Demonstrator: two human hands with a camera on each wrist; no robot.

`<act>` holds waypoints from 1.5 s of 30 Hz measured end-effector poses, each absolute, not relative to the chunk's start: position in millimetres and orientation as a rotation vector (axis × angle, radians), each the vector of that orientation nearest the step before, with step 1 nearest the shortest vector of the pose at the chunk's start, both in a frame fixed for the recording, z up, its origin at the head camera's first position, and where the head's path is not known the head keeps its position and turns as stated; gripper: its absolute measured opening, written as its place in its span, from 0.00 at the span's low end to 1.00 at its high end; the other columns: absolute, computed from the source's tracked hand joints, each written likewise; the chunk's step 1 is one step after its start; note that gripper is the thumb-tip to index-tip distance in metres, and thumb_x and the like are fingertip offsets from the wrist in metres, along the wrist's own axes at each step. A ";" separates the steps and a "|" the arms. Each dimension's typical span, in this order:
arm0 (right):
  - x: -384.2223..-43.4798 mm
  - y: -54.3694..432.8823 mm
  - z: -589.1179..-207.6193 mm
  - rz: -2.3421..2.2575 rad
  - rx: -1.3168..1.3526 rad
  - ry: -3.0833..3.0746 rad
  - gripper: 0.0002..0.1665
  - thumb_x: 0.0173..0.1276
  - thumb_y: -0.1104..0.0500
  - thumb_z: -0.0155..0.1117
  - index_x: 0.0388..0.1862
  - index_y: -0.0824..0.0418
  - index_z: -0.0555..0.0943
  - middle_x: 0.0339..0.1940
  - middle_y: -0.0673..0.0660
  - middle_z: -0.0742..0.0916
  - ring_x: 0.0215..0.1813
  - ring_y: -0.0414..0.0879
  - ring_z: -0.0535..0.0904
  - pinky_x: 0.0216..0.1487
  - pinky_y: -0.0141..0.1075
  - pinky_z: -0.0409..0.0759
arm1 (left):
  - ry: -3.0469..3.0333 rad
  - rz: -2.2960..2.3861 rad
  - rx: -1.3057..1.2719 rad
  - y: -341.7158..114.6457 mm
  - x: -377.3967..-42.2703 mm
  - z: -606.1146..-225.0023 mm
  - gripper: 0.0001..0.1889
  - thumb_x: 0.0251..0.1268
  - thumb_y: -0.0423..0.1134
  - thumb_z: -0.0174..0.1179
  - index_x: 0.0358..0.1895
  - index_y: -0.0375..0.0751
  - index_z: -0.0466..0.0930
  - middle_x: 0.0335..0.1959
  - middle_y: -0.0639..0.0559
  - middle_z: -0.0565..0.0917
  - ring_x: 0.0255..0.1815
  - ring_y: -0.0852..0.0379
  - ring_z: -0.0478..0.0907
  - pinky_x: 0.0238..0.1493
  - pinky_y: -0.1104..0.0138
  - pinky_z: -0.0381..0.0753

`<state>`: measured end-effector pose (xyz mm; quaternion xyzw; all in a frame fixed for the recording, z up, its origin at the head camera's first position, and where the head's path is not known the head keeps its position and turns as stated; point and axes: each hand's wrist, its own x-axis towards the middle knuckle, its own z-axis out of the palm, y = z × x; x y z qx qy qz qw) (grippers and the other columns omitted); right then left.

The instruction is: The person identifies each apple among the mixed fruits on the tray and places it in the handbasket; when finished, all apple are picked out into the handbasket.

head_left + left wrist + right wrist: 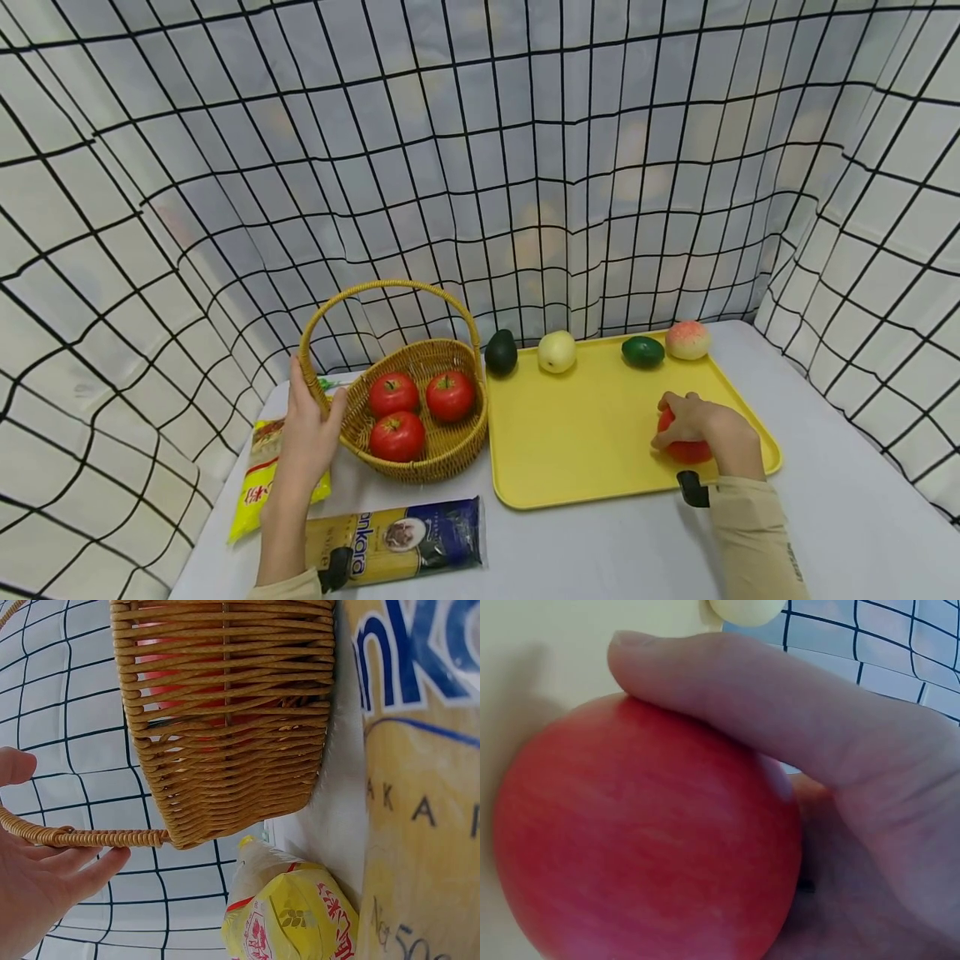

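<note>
My right hand [693, 421] grips a red apple [645, 832] low over the right part of a yellow tray [577, 450]. In the right wrist view the thumb lies along the apple's side; the other fingers are largely hidden. My left hand [311, 425] touches the handle [105, 838] of a wicker basket [438, 471], which passes between the thumb and the nearly straight fingers. The thumb stands apart from the handle. Three red apples [397, 436] lie in the basket, left of the tray.
Along the tray's back are a pale yellow-green fruit [557, 352], a green avocado-like fruit [642, 352] and a peach [687, 340]. A dark avocado [501, 352] lies by its back left corner. Near the left arm lie a pasta packet [405, 537] and a yellow bag [258, 475]. Netted curtains [525, 167] surround the table.
</note>
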<state>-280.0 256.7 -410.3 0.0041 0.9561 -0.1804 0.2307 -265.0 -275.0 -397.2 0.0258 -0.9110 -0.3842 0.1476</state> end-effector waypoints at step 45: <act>-277.0 108.5 -406.5 -0.755 -0.881 2.955 0.37 0.63 0.45 0.75 0.68 0.53 0.75 0.65 0.59 0.74 0.61 0.51 0.76 0.54 0.45 0.87 | -2.605 -1.091 0.016 -272.7 -268.9 -399.2 0.47 0.82 0.54 0.45 0.82 0.51 0.16 0.86 0.37 0.32 0.81 0.24 0.50 0.74 0.29 0.59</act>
